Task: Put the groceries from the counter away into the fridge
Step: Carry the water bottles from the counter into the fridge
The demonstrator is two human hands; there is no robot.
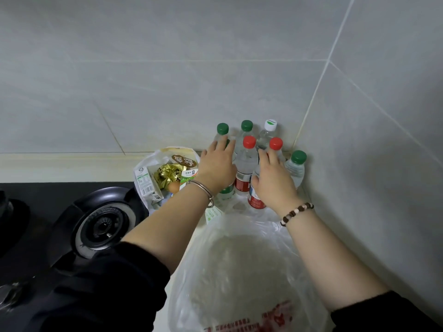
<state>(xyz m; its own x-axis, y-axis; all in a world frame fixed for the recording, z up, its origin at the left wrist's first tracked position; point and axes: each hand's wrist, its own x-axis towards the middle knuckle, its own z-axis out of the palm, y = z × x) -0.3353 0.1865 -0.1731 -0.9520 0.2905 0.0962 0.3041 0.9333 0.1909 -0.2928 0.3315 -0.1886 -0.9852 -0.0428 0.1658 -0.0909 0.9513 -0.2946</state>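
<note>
Desk corner: six clear bottles [249, 161] stand upright, close together, on the desk [72, 172] where the two tiled walls [167, 80] meet; three have green caps, two red, one white.
Left hand [217, 164]: fingers straight and spread, laid over the leftmost green-capped bottle [222, 130].
Right hand [273, 178]: thumb curled round the front red-capped bottle [276, 144], fingers lying up its side.
White bag [148, 164]: open, just left of the bottles; holds a milk carton [143, 182], a gold foil packet [166, 174], an egg [174, 187] and a brown-labelled pack [183, 161].
Clear bag [239, 271]: nearest the camera, red print low down; pale contents too blurred to tell.
Hob [103, 226]: black gas burner, left of the bags.
</note>
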